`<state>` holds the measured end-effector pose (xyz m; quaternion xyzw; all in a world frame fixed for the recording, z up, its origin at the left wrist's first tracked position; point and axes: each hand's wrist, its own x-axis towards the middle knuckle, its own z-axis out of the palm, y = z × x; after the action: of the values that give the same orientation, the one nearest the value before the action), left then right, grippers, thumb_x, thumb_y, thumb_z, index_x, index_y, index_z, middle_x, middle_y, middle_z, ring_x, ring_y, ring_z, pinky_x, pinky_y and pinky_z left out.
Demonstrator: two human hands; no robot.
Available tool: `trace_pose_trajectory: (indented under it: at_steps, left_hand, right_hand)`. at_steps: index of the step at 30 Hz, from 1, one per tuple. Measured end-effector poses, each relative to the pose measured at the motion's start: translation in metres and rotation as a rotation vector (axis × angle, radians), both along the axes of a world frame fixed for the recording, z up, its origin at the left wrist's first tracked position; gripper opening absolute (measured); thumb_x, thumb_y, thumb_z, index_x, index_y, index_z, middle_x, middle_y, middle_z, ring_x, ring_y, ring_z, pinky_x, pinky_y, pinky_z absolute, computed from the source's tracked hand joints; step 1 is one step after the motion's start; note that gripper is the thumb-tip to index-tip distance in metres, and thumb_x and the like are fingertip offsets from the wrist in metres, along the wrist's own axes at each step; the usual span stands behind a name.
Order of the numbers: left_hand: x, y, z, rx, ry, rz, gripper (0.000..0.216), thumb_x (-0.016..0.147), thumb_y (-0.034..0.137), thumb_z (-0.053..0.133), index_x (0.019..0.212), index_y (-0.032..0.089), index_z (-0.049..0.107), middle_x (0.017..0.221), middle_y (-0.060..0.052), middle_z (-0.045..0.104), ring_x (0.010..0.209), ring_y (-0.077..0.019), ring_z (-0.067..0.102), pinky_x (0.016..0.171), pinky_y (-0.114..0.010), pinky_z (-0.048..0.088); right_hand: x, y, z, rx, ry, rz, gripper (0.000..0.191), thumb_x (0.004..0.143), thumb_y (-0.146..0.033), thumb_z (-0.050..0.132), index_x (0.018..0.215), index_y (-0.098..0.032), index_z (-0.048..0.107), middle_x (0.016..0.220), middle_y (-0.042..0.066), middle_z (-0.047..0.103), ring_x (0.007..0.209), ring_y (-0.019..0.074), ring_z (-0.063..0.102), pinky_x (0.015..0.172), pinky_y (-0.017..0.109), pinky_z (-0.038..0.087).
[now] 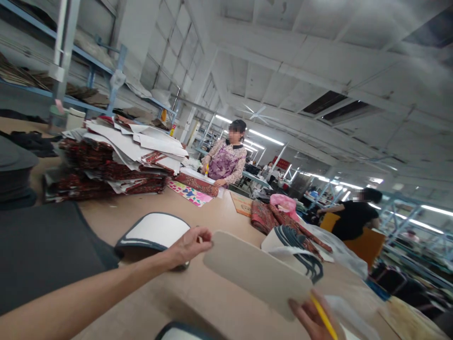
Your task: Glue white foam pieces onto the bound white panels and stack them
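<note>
My left hand [189, 245] is closed in a pinch on the near-left end of a flat beige board [256, 271] with rounded corners, held above the wooden table [212, 212]. Down at the bottom edge, my right hand [311, 318] grips the board's other end and also holds a yellow pencil [323, 318]. Just behind my left hand lies a white rounded panel with dark trim [154, 231].
A tall stack of red patterned fabric and white paper patterns [116, 158] stands at the back left. A pile of dark-trimmed white panels [295, 248], red cloth [269, 215] and a pink bag [283, 203] lie right. A person in a purple apron [226, 163] works across the table; another in black [354, 215] sits right.
</note>
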<state>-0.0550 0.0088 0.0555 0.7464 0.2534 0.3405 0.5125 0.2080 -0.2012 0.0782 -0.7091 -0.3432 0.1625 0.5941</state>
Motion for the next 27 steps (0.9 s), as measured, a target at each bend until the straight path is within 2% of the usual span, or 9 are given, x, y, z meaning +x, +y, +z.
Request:
trace_pose_trajectory:
  at_steps: [3,6,10,12,16,21,24,27]
  left_hand:
    - [-0.012,-0.003,0.019,-0.067,-0.091,-0.001,0.022,0.073,0.037,0.053,0.078,0.016,0.048,0.071,0.002,0.054,0.067,-0.0124,0.051,0.064,-0.024,0.041]
    - [-0.029,-0.016,0.033,-0.166,-0.154,-0.003,0.031,0.071,0.043,0.059,0.08,0.015,0.05,0.068,0.002,0.054,0.062,-0.0113,0.05,0.058,-0.023,0.038]
    - [-0.057,-0.043,0.047,-0.269,-0.204,-0.083,0.035,0.063,0.039,0.07,0.08,0.014,0.053,0.07,0.002,0.056,0.063,-0.0108,0.05,0.058,-0.023,0.037]
    - [-0.069,-0.056,0.053,-0.272,-0.195,-0.107,0.035,0.062,0.04,0.07,0.078,0.013,0.053,0.067,0.003,0.055,0.061,-0.0101,0.049,0.057,-0.023,0.037]
    - [-0.087,-0.077,0.067,-0.237,-0.158,-0.068,0.033,0.067,0.043,0.064,0.076,0.015,0.049,0.058,0.007,0.046,0.05,-0.0073,0.041,0.047,-0.02,0.03]
    - [-0.096,-0.094,0.072,-0.232,-0.153,-0.074,0.033,0.068,0.036,0.06,0.089,0.018,0.043,0.056,0.009,0.045,0.051,-0.0079,0.042,0.047,-0.019,0.032]
    - [-0.1,-0.102,0.065,-0.198,-0.131,-0.117,0.025,0.07,0.033,0.057,0.087,0.017,0.048,0.055,0.008,0.043,0.052,-0.008,0.04,0.049,-0.02,0.032]
    - [-0.103,-0.108,0.055,-0.255,-0.073,-0.148,0.022,0.067,0.031,0.059,0.079,0.013,0.057,0.062,0.004,0.05,0.057,-0.009,0.044,0.051,-0.021,0.035]
  right_hand:
    - [-0.016,-0.012,0.026,-0.018,0.06,0.016,0.08,0.053,-0.045,0.08,0.12,-0.018,0.046,0.08,0.001,0.069,0.083,0.0222,0.064,0.071,0.026,0.053]
    - [-0.036,-0.026,0.042,0.001,0.141,0.038,0.086,0.054,-0.043,0.079,0.127,-0.018,0.04,0.081,0.002,0.068,0.083,0.0223,0.064,0.069,0.026,0.053]
    - [-0.065,-0.047,0.055,0.056,0.256,0.072,0.092,0.054,-0.039,0.08,0.132,-0.017,0.036,0.08,0.003,0.069,0.079,0.0224,0.065,0.067,0.027,0.053]
    - [-0.077,-0.059,0.061,0.078,0.28,0.083,0.089,0.056,-0.037,0.08,0.132,-0.018,0.036,0.081,0.002,0.069,0.081,0.0209,0.065,0.068,0.025,0.053]
    - [-0.09,-0.082,0.069,0.037,0.311,0.059,0.091,0.055,-0.035,0.081,0.132,-0.021,0.036,0.085,0.001,0.07,0.084,0.0201,0.065,0.073,0.026,0.053]
    - [-0.101,-0.104,0.065,-0.016,0.23,0.001,0.078,0.054,-0.035,0.082,0.123,-0.024,0.048,0.076,-0.002,0.069,0.077,0.0164,0.066,0.067,0.02,0.052]
    - [-0.108,-0.116,0.054,-0.05,0.289,-0.007,0.082,0.056,-0.04,0.081,0.127,-0.023,0.044,0.079,0.0,0.07,0.076,0.0191,0.067,0.061,0.022,0.053]
    - [-0.107,-0.128,0.039,-0.132,0.325,-0.001,0.085,0.058,-0.043,0.079,0.13,-0.021,0.04,0.08,0.003,0.071,0.08,0.025,0.067,0.061,0.029,0.055]
